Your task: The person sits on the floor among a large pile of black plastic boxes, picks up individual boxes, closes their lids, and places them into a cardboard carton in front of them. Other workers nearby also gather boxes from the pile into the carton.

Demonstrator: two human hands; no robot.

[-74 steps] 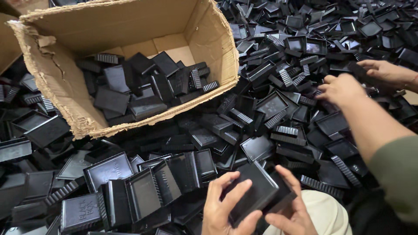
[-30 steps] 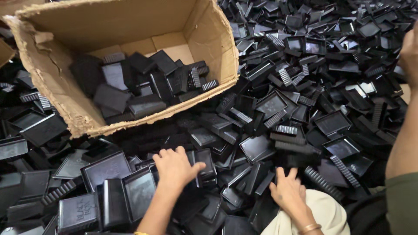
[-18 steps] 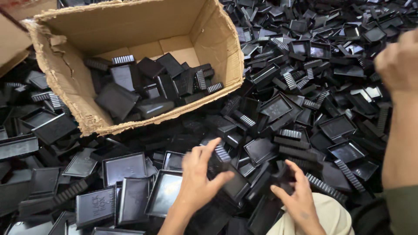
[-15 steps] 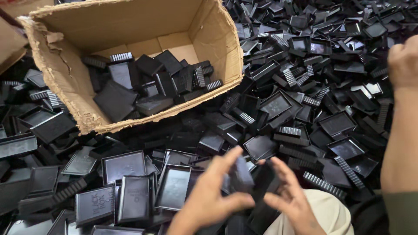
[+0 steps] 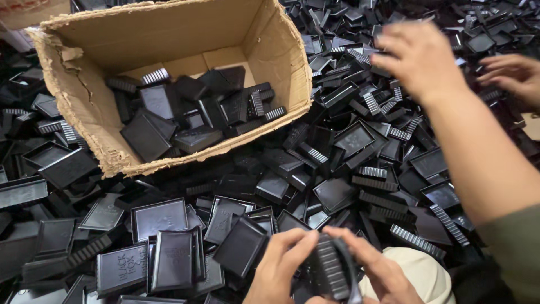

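Ribbed black plastic piece [image 5: 332, 273] — lifted clear of the heap since a second ago, below the cardboard box [image 5: 84, 121]. Left hand [image 5: 279, 270] and right hand [image 5: 379, 273] both closed around it, pressing halves together.

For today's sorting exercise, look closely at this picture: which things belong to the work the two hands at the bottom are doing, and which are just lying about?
In the work:
left hand
right hand
ribbed black plastic piece, held between both hands

Just lying about:
heap of black plastic pieces
torn cardboard box, part filled with such pieces
another person's arm, reaching over the heap
cream cloth
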